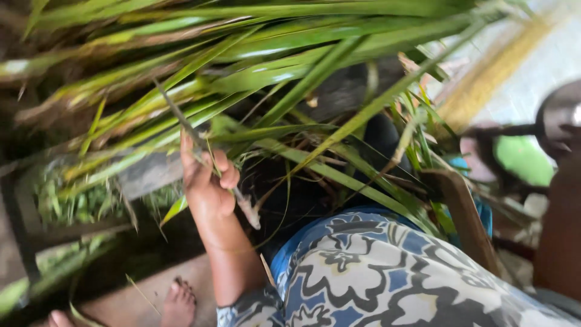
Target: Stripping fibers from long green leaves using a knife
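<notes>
Earthen floor (139, 297) under heaped green palm fronds (272, 66); left hand (209, 181) closed around a thin leaf strip (181, 118); right hand unseen.

Home yard: heaped palm leaves (290, 72), bare earth floor (139, 297)

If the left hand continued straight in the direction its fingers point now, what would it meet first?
The left hand, closed on a thin stem, points up toward the top of the picture. Going on, it would probably first meet the long green strap-shaped leaves fanned just above it, though depth is unclear.
</notes>
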